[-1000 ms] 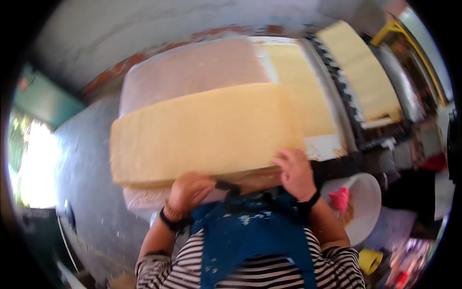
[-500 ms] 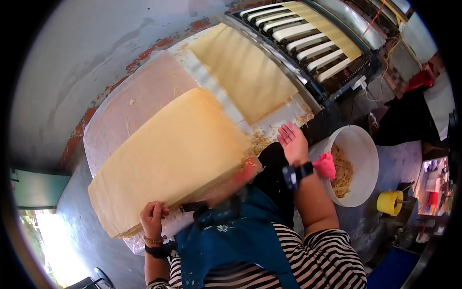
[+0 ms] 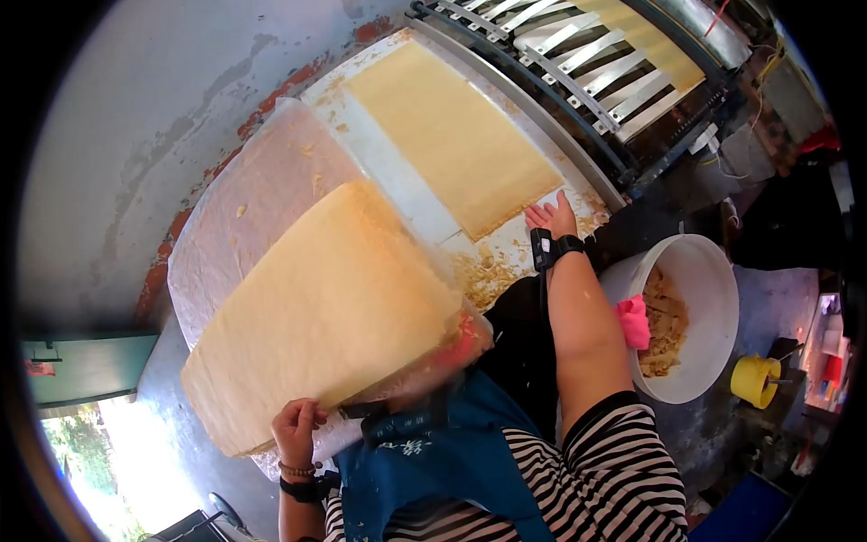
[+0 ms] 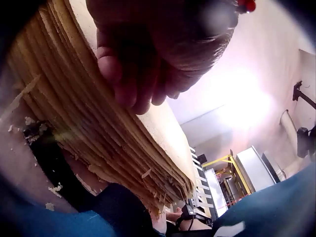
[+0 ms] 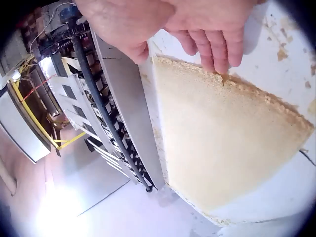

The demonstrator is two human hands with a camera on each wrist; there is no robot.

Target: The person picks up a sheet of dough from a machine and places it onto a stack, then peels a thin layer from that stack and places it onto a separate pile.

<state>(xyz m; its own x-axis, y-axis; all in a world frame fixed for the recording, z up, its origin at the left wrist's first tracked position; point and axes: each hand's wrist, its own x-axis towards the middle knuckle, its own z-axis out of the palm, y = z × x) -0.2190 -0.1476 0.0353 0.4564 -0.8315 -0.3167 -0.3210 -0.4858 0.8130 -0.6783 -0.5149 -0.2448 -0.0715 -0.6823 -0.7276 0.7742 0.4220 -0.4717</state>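
A thick stack of thin yellow sheets [image 3: 316, 307] lies tilted on a pink-covered table [image 3: 271, 181]. My left hand [image 3: 296, 423] grips the stack's near left corner, fingers curled over its layered edge [image 4: 89, 123]. A single yellow sheet [image 3: 452, 135] lies flat on the white board [image 3: 397, 185] beside a roller machine [image 3: 578, 54]. My right hand [image 3: 553, 217] is stretched out with straight fingers. In the right wrist view its fingertips [image 5: 217, 61] touch the near edge of that sheet [image 5: 222, 148].
A white bucket [image 3: 718, 271] with yellow scraps and a pink cloth [image 3: 635, 322] on its rim stands to my right. A yellow cup [image 3: 752, 379] sits beyond it. Crumbs [image 3: 483, 271] litter the board's near edge. A grey wall runs behind the table.
My right hand has left the stack and reached forward past the bucket to the single sheet's near corner. My left hand keeps its hold on the stack.
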